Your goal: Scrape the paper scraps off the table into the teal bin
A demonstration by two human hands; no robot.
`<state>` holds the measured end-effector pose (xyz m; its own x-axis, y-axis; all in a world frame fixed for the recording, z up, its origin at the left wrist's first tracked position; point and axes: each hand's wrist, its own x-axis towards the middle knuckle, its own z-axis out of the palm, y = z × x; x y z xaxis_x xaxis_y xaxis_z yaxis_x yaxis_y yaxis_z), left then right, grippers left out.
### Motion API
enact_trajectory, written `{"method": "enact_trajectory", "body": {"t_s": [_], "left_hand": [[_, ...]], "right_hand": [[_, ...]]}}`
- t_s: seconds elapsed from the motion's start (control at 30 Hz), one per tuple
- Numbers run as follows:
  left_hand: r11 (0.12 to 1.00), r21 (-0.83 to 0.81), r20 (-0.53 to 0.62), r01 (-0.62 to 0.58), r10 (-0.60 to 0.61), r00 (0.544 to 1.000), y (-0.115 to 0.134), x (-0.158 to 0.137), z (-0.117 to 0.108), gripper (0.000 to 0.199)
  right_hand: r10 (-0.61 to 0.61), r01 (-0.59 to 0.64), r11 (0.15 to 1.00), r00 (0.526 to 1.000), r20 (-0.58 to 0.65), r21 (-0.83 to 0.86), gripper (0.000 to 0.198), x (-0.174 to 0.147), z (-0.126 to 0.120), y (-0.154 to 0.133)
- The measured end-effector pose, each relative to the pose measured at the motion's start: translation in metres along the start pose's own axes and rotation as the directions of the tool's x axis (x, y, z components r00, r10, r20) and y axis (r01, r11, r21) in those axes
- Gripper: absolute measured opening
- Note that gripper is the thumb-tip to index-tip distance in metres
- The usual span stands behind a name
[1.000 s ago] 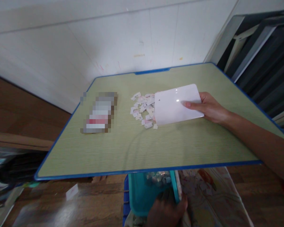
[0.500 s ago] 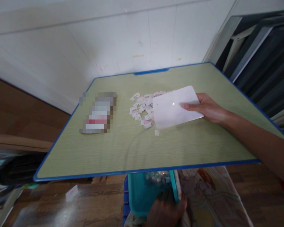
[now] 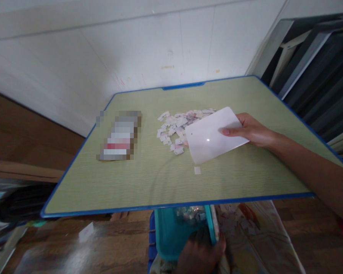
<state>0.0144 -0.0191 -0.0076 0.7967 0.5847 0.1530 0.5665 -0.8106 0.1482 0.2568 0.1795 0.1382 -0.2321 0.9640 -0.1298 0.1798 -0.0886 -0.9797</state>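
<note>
Gripping the turquoise rectangular plastic tray [image 3: 168,236] by its right rim with my left hand [image 3: 199,252], nearest on my feed, I have my right hand [image 3: 250,130] closed farther out on a glossy white sheet [image 3: 210,139] over the pale-green, blue-edged table [image 3: 120,186], its left edge overlapping small pale paper scraps [image 3: 173,123].

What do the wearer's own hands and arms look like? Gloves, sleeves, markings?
Right hand: no glove, bare wrist. Right forearm: slim, no sleeve or markings visible. Left hand: looks ungloved, but dim and cut off at the bottom edge; any cuff there is out of sight.
</note>
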Motion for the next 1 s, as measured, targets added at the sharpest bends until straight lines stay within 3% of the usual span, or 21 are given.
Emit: {"method": "enact_trajectory", "body": {"t_s": [0.23, 0.53, 0.7, 0.87, 1.0], "left_hand": [[1.000, 0.000, -0.009, -0.014, 0.014, 1.000, 0.000, 0.000, -0.001, 0.032], [0.999, -0.029, -0.061, 0.017, -0.019, 0.998, 0.001, 0.000, 0.001, 0.031], [0.999, -0.035, -0.035, 0.025, -0.026, 0.999, 0.001, 0.000, 0.000, 0.032], [0.999, -0.045, 0.005, 0.020, -0.019, 1.000, 0.002, 0.001, 0.000, 0.032], [1.000, -0.031, 0.014, -0.002, 0.002, 1.000, 0.001, 0.002, -0.002, 0.030]], "right_hand": [[0.037, -0.039, 0.998, 0.999, 0.038, 0.057, 0.029, 0.000, -0.006, 0.000], [0.078, -0.072, 0.997, 0.986, 0.147, -0.040, 0.029, 0.000, -0.011, -0.001], [0.056, -0.056, 0.998, 0.989, 0.134, -0.004, 0.026, -0.002, -0.014, -0.001], [0.124, -0.089, 0.986, 0.954, 0.274, -0.138, 0.025, -0.005, -0.015, -0.007], [0.148, -0.096, 0.980, 0.938, 0.315, -0.175, 0.022, -0.007, -0.018, -0.010]]}}
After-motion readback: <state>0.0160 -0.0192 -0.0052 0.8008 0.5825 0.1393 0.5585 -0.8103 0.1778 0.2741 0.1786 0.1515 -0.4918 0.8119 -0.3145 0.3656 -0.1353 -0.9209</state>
